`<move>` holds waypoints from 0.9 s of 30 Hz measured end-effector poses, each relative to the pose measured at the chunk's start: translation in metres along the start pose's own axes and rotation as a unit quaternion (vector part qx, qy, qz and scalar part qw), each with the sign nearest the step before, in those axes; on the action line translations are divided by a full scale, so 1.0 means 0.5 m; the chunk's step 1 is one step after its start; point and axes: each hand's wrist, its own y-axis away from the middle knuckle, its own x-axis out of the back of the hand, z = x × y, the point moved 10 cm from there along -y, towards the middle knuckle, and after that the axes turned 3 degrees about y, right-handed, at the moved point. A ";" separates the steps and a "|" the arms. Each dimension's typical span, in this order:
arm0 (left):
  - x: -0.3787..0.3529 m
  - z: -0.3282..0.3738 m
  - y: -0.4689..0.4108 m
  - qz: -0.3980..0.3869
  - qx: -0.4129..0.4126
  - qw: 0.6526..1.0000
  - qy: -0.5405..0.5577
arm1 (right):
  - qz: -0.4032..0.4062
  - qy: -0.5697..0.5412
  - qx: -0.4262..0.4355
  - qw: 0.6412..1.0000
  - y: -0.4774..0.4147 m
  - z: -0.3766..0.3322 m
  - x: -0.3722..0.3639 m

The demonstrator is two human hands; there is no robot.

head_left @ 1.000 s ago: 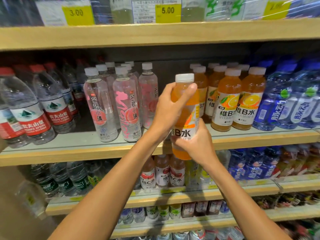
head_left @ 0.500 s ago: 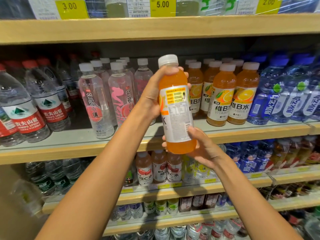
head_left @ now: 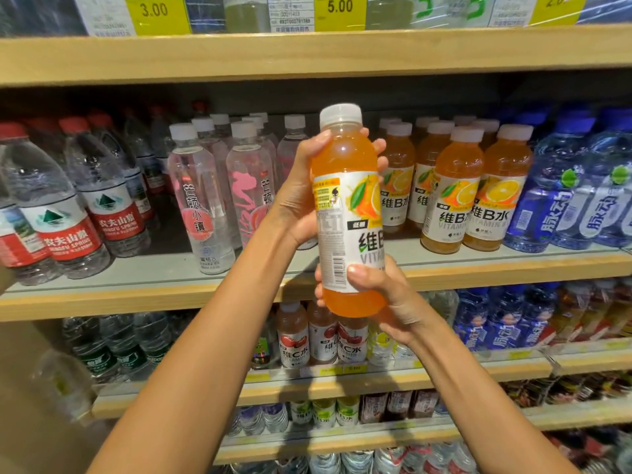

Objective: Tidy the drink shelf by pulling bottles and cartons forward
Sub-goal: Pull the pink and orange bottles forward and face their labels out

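I hold an orange vitamin drink bottle with a white cap upright in front of the middle shelf. My left hand grips its upper half from the left, fingers wrapped behind the shoulder. My right hand grips its base from the right, thumb across the label's lower edge. The label's side with barcode and part of the orange picture faces me. More of the same orange bottles stand in rows on the shelf just right of it.
On the same shelf stand red-capped water bottles at left, clear pink-label bottles in the middle and blue bottles at right. A wooden shelf with yellow price tags is above. Lower shelves hold more drinks.
The bottle has been turned between my hands so the orange picture side of its label comes round toward me. It stays upright in front of the shelf, held at both ends.
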 end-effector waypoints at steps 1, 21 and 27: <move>0.011 0.007 0.003 0.022 -0.013 0.999 -0.044 | 0.040 0.035 0.012 0.999 -0.003 -0.010 0.014; 0.038 0.098 0.080 0.384 -0.282 0.803 -0.357 | 0.300 0.327 0.088 0.892 0.027 -0.041 0.072; 0.046 0.043 0.023 0.207 -0.114 0.963 -0.126 | 0.051 0.032 -0.031 0.998 0.006 -0.013 0.043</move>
